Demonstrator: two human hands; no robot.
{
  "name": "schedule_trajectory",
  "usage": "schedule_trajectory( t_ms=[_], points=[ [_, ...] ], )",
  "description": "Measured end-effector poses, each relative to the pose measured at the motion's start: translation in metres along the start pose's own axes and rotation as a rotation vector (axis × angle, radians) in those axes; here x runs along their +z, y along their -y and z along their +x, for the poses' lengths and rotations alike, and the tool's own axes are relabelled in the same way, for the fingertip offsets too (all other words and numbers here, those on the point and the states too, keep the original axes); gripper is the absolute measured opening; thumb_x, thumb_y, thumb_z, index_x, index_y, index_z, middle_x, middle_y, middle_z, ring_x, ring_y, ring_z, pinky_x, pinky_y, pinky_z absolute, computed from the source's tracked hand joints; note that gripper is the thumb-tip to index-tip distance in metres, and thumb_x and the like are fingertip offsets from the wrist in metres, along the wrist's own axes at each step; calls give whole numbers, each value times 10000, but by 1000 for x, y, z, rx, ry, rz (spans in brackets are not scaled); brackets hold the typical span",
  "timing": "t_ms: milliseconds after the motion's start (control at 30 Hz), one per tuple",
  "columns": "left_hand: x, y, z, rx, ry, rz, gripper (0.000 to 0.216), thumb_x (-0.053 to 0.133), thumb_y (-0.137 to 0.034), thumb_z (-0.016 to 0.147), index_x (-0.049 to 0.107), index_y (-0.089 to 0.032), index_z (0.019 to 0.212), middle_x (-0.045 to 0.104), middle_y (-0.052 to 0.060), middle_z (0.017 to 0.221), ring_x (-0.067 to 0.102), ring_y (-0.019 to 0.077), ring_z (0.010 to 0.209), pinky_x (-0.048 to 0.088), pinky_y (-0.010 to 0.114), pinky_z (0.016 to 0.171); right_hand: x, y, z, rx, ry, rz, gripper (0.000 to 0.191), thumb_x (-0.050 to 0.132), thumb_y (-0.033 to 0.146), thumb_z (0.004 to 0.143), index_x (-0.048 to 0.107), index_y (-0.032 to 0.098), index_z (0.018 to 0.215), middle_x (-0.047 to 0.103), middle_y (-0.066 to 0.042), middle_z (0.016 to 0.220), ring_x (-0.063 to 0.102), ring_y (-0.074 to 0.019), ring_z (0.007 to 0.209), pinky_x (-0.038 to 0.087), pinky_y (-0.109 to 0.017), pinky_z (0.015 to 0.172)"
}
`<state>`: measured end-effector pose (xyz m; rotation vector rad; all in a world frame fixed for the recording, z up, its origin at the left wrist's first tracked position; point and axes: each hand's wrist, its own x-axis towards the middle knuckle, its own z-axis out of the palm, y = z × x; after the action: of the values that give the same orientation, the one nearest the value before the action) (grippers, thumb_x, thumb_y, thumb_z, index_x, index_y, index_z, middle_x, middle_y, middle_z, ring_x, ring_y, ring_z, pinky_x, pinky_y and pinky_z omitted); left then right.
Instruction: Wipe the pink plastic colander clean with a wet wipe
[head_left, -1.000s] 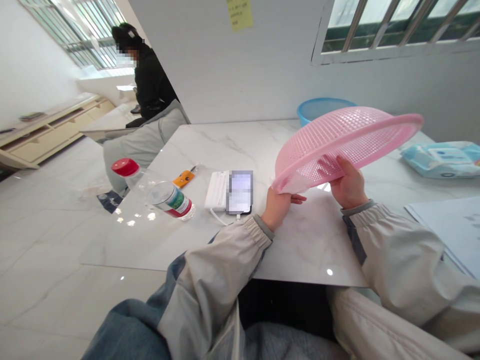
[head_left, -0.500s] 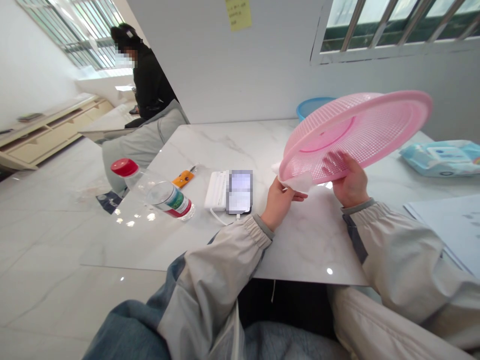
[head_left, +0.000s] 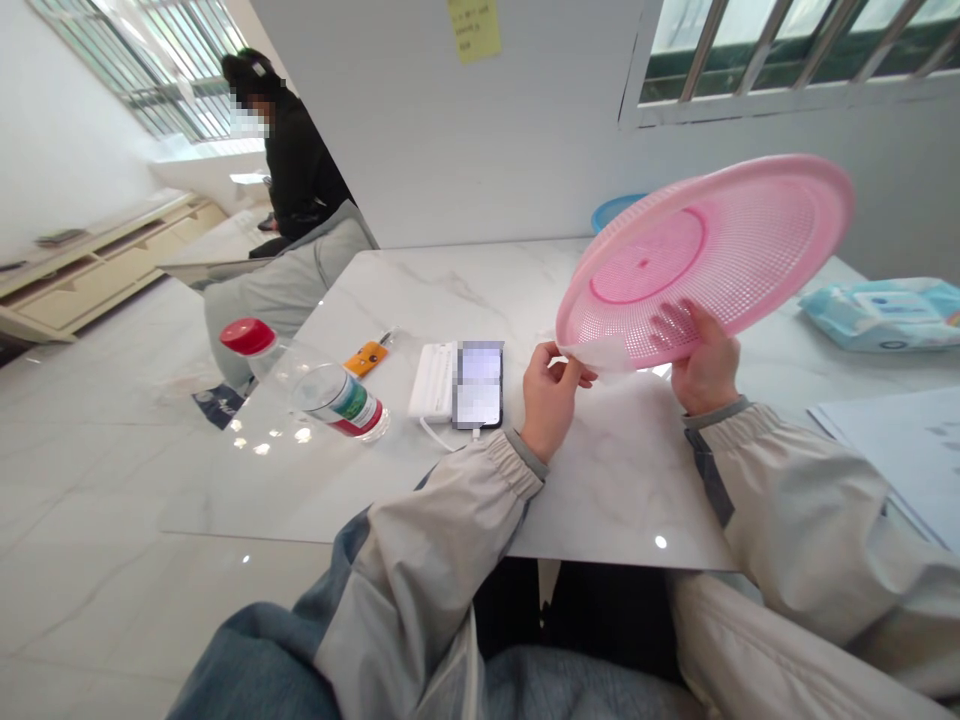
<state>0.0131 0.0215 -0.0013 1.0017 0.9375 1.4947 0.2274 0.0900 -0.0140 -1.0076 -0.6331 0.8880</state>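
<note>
A pink plastic colander (head_left: 739, 235) is held up and tilted over the table, its inside partly turned toward me. My right hand (head_left: 705, 360) grips its near rim at the lower right, thumb on the near side and fingers showing through the mesh. My left hand (head_left: 553, 395) is closed at the rim's lower left, pinching a thin white wipe (head_left: 600, 353) that lies over the edge. Part of the wipe is hidden by the fingers.
On the marble-look table (head_left: 465, 500) are a red-capped bottle (head_left: 341, 400), an orange object (head_left: 367, 357), a white power bank (head_left: 432, 382) and a phone (head_left: 480, 385). Behind the colander is a blue basin (head_left: 615, 213). A wipes pack (head_left: 885, 315) and papers (head_left: 900, 450) lie right. A person (head_left: 300, 165) sits beyond.
The colander has tipped so more of its inside faces me, and its far rim has risen. My left hand has shifted slightly left along with the rim.
</note>
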Motion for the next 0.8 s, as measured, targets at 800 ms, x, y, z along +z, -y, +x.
schedule_trajectory(
  t_ms=[800],
  points=[
    [-5, 2, 4, -286, 175, 178, 244, 620, -40, 948, 777, -92, 768, 779, 77, 654, 797, 187, 658, 668, 277, 662, 8, 13, -4, 182, -46, 96, 224, 586, 205, 1060, 805, 235, 1021, 848, -55, 1053, 834, -200, 869, 678, -330, 704]
  ],
)
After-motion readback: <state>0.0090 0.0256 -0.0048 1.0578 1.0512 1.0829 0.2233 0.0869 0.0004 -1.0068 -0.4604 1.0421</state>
